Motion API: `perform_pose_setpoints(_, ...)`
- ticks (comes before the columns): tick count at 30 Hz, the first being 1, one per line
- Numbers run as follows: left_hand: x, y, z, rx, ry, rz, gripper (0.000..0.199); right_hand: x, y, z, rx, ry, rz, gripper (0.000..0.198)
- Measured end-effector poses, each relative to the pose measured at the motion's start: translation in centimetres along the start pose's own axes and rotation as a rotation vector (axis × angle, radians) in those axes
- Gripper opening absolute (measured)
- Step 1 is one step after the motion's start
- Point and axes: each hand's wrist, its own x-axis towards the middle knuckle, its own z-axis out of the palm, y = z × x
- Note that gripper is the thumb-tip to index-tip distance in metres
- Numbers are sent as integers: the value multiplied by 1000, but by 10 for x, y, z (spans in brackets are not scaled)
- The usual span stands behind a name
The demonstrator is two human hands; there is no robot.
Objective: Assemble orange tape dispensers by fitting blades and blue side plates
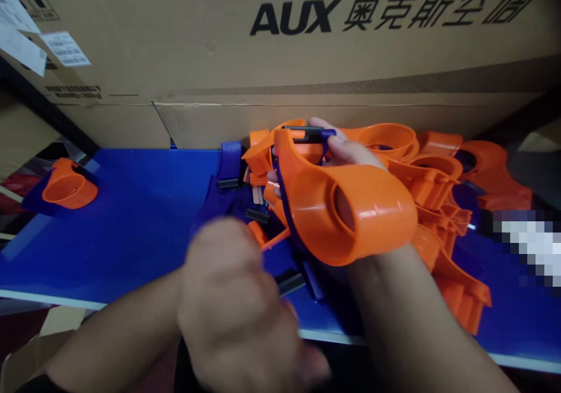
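Note:
My right hand [350, 150] reaches behind an orange plastic holder [381, 206] and grips it above the table. The holder has a wide round ring facing me, a dark blue edge strip and a black rod across its top. Closer to the camera, my left hand [236, 311] is closed in a fist, blurred by motion; whatever it may hold is hidden. Beneath and between the hands lie small orange, dark blue and black pieces, among them a black piece [289, 282] near the table's front edge.
Several orange ring parts [433, 165] are heaped at right on the blue tabletop [144, 218]. Another orange holder [70, 188] with a blue part stands at far left. A large cardboard box [210, 42] forms the back wall. Dark posts flank both sides.

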Motion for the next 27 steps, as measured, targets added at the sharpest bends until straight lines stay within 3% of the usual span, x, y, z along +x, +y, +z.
perform_pose_setpoints(2,-2,22,3,-32,-372,132,18,2,1,-3,11,-8,-33,45)
perform_pose_setpoints(4,-3,33,9,27,-675,147,14,4,2,-6,10,-20,-69,43)
perform_pose_setpoints(6,-3,32,14,104,-876,76,10,5,2,-7,4,-40,-66,43)
perform_pose_setpoints(8,-3,27,16,143,-991,10,9,4,2,-6,-1,-48,-57,42)
perform_pose_setpoints(16,-5,21,18,162,-1128,-48,16,2,-2,-3,-12,-37,-2,40)
perform_pose_setpoints(22,-3,23,16,219,-1154,-114,21,1,-11,8,71,72,100,34)
perform_pose_setpoints(27,-3,22,15,202,-1172,-99,23,-2,-12,3,33,-105,115,31)
